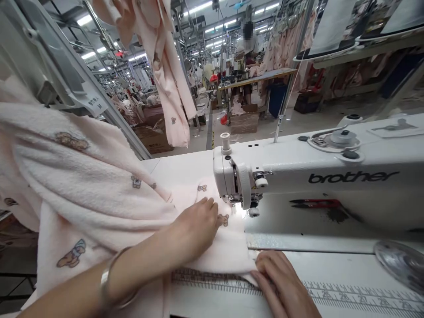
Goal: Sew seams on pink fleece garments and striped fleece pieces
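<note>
Pale pink fleece fabric (228, 251) printed with small bears lies on the bed of a white sewing machine (285, 163). Its far right edge reaches the lit needle area, where the presser foot is partly hidden by the machine head. My left hand (198, 225), with a bangle on the wrist, rests on top of the fabric with its fingers curled, left of the needle. My right hand (281, 278) pinches the near right corner of the fabric between thumb and fingers. More of the same fabric drapes down to the left.
Red-handled thread snips (314, 203) lie under the machine arm. A measuring tape print (347, 297) runs along the table's front. A round metal dish (400, 265) sits at right. Pink pieces (168, 97) hang behind; a person (248, 44) is farther back.
</note>
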The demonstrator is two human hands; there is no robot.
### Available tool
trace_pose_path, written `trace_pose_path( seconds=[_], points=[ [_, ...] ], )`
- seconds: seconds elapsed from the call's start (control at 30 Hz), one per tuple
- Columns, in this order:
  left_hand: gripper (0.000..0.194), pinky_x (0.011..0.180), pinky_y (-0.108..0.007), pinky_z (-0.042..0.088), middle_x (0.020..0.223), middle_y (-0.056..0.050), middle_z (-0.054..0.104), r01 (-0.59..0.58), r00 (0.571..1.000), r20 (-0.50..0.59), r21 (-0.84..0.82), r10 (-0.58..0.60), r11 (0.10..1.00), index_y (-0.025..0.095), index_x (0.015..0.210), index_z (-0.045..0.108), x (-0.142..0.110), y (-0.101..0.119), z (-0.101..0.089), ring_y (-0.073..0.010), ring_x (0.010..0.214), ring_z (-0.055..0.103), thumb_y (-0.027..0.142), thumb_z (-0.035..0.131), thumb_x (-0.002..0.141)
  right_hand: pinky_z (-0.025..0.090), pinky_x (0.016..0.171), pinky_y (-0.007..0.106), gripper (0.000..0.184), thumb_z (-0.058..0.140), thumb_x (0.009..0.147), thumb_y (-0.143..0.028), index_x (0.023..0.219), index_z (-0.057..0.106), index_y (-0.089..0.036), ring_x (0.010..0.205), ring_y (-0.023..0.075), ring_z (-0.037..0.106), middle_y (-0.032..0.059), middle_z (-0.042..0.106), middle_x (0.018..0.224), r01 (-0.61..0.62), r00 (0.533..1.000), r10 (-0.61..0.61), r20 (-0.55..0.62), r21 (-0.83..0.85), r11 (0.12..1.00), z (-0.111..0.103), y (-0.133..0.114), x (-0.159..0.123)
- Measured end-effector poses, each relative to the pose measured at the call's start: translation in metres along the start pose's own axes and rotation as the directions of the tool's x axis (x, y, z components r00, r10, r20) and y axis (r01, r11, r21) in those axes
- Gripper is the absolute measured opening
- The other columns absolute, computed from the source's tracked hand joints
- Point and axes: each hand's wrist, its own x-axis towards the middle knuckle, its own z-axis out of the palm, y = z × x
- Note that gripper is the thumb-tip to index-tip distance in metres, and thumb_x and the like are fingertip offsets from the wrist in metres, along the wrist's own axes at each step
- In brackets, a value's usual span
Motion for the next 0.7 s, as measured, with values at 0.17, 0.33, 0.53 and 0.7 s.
trace_pose_path(
  seconds=[0.17, 0.33, 0.53, 0.7],
  points=[
    [0.030, 0.075, -0.032, 0.043, 0.092, -0.007, 0.062, 0.067, 0.993, 0.103, -0.043, -0.062, 0.997, 0.019, 0.096, 0.059, -0.057, -0.001, -0.036, -0.0216, 0.084, 0.060, 0.038, 0.036, 0.094, 0.041, 0.052, 0.022, 0.041, 0.028, 0.095, -0.051, 0.069, 0.040, -0.021, 0.049, 0.0111, 0.043, -0.0033, 0.049, 0.058, -0.473, 0.881, 0.452, 0.140, 0.234, 0.849, -0.022, -0.016, 0.005],
    [0.031, 0.064, -0.026, 0.041, 0.079, -0.005, 0.065, 0.017, 0.965, 0.261, -0.105, 0.011, 0.994, 0.015, 0.079, 0.059, -0.051, -0.007, -0.004, -0.0174, 0.072, 0.062, 0.029, 0.036, 0.095, 0.042, 0.059, 0.027, 0.016, 0.042, 0.092, -0.030, 0.095, 0.053, -0.019, 0.070, 0.0175, 0.054, 0.0050, 0.056, 0.081, 0.053, 0.954, -0.177, -0.242, -0.447, 0.893, 0.012, -0.023, 0.002],
    [0.031, 0.055, -0.024, 0.040, 0.067, -0.003, 0.062, -0.184, 0.959, 0.219, -0.013, 0.183, 0.983, 0.014, 0.068, 0.059, -0.031, -0.008, 0.020, -0.0140, 0.056, 0.056, 0.018, 0.039, 0.091, 0.038, 0.050, 0.029, 0.023, 0.035, 0.090, -0.018, 0.090, 0.058, -0.014, 0.060, 0.0178, 0.050, 0.0049, 0.053, 0.070, 0.404, 0.844, -0.529, -0.091, -0.541, 0.738, 0.075, -0.029, 0.007],
    [0.027, 0.081, -0.033, 0.048, 0.094, -0.011, 0.065, -0.155, 0.980, 0.128, 0.015, 0.152, 0.988, 0.014, 0.090, 0.061, -0.020, -0.013, 0.021, -0.0210, 0.089, 0.061, 0.006, 0.035, 0.088, 0.050, 0.068, 0.032, 0.031, 0.032, 0.087, -0.006, 0.070, 0.055, -0.019, 0.077, 0.0184, 0.060, 0.0045, 0.061, 0.078, 0.425, 0.829, -0.553, -0.082, -0.550, 0.719, 0.067, -0.031, -0.001]
  ],
)
